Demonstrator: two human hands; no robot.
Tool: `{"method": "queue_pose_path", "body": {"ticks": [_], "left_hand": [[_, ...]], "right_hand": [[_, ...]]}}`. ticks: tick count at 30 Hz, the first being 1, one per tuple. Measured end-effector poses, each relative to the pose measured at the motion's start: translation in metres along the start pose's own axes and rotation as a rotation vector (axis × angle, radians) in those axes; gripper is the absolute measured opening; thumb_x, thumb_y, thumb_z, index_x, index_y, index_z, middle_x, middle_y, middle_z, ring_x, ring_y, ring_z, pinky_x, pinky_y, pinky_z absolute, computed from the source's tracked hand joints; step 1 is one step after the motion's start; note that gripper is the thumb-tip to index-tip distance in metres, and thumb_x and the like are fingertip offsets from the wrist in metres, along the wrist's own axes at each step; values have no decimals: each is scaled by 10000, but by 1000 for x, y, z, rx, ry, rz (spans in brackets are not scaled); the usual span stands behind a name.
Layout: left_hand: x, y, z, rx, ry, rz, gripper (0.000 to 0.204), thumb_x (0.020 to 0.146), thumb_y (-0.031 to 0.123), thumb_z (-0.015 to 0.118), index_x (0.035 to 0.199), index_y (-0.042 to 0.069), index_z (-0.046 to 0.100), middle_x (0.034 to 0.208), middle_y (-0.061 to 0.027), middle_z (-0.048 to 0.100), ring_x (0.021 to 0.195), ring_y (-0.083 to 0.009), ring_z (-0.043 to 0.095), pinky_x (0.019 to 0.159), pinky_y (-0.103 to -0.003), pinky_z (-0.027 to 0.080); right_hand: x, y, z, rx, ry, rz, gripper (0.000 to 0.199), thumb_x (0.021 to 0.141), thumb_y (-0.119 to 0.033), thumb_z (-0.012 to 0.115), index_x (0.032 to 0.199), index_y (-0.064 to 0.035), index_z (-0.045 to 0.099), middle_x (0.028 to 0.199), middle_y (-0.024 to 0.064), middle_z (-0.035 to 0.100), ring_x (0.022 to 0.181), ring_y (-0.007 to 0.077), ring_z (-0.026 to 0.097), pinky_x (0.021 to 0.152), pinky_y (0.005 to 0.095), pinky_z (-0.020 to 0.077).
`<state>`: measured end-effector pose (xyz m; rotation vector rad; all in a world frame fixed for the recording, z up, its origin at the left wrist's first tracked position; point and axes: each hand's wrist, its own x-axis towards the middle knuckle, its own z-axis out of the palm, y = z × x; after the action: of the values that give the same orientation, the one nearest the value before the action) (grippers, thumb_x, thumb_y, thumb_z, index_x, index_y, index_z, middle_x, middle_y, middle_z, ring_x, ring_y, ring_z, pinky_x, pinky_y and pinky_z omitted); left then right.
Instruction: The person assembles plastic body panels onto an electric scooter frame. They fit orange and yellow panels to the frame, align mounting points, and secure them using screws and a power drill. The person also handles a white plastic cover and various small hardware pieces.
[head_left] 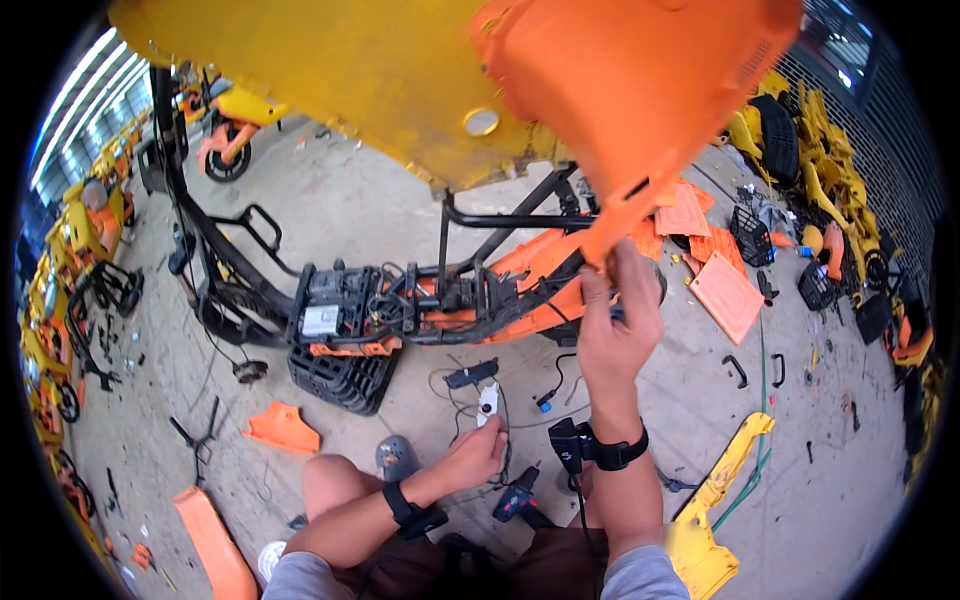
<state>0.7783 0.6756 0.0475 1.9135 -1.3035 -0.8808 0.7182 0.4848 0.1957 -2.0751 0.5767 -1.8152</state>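
Observation:
My right hand (626,318) is raised, its fingers pinched on the narrow lower end of a large orange plastic panel (630,90). The panel hangs in front of a big yellow board (350,75). Lower down, closed fingers of my left hand (472,457) hold a small white part with a black round spot (488,403); thin dark cables run beside it. Ahead stands a stripped scooter frame (235,255) with black tubes, bare wiring and a black battery tray (335,300). A cordless drill (516,497) lies close by my left hand.
Orange panels (728,297) and a yellow trim strip (722,470) lie on the floor at right. At left are a long orange panel (213,545) and an orange piece (283,428). Yellow scooters (90,215) line the left wall; yellow parts (835,150) are piled at right.

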Motion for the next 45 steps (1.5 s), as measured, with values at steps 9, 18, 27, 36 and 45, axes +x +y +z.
{"method": "queue_pose_path", "body": {"ticks": [9,18,27,36,45], "left_hand": [[-3,28,-10,-23,124,83,110,968,143,443,1034,54,437,754,-222,612,694,-461,578,615,-543,440],[-1,12,-14,72,35,65,138,934,159,505,1016,53,472,683,-213,607,688,-446,597,611,-537,459],[3,-17,4,267,-5,56,195,856,182,633,928,22,549,779,-194,655,740,-409,625,661,-493,493],[2,-30,22,347,-99,53,152,832,190,666,911,61,674,812,-180,666,768,-379,638,691,-453,512],[12,-124,66,-61,-124,-240,171,798,157,658,863,6,705,711,-157,685,660,-262,671,652,-368,522]], "right_hand": [[-4,-7,9,59,55,164,366,884,-30,665,1227,75,587,1109,155,654,927,188,618,819,297,489],[0,-4,13,93,64,136,340,933,-92,637,1215,90,581,1037,56,643,917,87,542,825,231,445],[-3,13,13,139,88,17,368,897,-112,688,1217,54,612,977,34,665,852,67,547,800,216,452],[7,6,1,233,11,-71,362,868,-36,675,1188,112,592,1128,221,653,1041,240,644,884,317,506],[5,20,-3,157,107,-222,350,812,-53,705,1125,85,631,1067,207,668,974,311,655,841,350,502]]}}
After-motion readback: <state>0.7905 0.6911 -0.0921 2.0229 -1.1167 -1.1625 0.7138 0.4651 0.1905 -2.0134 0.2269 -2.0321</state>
